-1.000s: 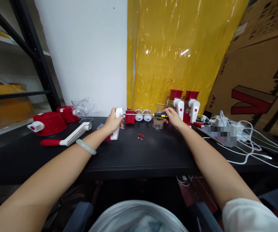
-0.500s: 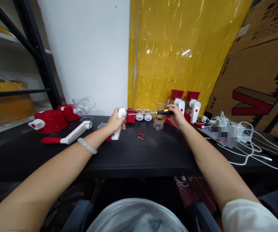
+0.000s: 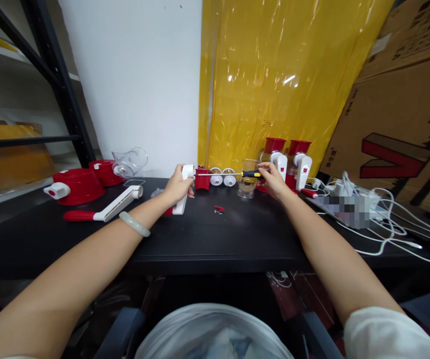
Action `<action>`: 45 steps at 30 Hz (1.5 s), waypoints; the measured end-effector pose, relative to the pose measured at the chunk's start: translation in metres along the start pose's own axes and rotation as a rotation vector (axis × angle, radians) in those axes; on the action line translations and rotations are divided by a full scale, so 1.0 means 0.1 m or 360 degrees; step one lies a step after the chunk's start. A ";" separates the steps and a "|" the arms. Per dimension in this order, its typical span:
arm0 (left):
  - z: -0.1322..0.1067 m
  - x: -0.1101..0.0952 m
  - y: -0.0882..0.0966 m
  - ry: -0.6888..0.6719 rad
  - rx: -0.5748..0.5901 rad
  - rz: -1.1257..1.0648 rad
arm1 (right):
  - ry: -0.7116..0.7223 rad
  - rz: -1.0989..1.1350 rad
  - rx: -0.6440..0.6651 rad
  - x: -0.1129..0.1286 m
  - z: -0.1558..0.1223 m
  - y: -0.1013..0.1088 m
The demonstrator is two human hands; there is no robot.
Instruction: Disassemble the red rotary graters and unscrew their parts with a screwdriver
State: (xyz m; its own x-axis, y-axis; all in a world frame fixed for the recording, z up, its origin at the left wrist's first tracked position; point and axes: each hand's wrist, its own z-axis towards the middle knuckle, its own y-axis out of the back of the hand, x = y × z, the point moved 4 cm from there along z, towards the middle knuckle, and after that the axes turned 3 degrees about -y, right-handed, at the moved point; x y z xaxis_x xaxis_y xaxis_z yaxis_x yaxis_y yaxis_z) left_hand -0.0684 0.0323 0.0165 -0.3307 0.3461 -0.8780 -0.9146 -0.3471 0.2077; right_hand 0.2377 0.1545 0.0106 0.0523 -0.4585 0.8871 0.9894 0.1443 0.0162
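Note:
My left hand (image 3: 178, 187) is closed around a white crank handle (image 3: 188, 172), whose round end points up and whose red grip is partly hidden behind my wrist. In my right hand (image 3: 272, 180) is a screwdriver (image 3: 251, 174) with a black and yellow handle, held level. Its long shaft reaches left, and the tip meets the round end of the crank handle; how far it goes in is hidden. On the table below lie a small red part (image 3: 219, 208) and a few tiny screws (image 3: 217, 213). Behind the shaft stands a red curved piece (image 3: 202, 179).
Another crank handle (image 3: 119, 203) lies at left, near red housings (image 3: 78, 187) and a clear plastic part (image 3: 129, 163). Two white round parts (image 3: 222, 177) and a clear cup (image 3: 247, 187) stand at the back. Assembled red-and-white grinders (image 3: 300, 162) and white cables (image 3: 388, 219) occupy the right.
Both hands keep the same grip and nearly the same position. The whole view has shifted very slightly; nothing was picked up or let go.

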 end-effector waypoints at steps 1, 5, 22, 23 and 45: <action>0.00 0.01 0.00 0.0004 0.0000 0.0000 | -0.0016 0.0024 0.0010 0.00 0.00 0.00; 0.01 0.03 -0.01 -0.0010 0.0007 -0.0003 | -0.0040 0.0069 0.0045 0.03 -0.03 -0.02; -0.02 -0.01 0.00 0.0037 -0.0009 0.0031 | 0.0006 -0.0147 0.0026 0.05 -0.04 -0.01; -0.02 -0.01 -0.01 0.0026 -0.0004 0.0026 | -0.0022 -0.0094 0.0015 0.04 -0.03 -0.01; 0.00 0.00 0.01 -0.0007 -0.0011 -0.0021 | -0.0038 -0.0051 0.0026 0.04 -0.03 -0.01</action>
State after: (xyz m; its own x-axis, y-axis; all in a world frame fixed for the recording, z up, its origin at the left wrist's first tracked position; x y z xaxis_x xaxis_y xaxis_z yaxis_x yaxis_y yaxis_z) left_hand -0.0693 0.0322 0.0170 -0.3198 0.3546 -0.8787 -0.9172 -0.3484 0.1932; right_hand 0.2374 0.1505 0.0127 0.0174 -0.4423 0.8967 0.9881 0.1444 0.0520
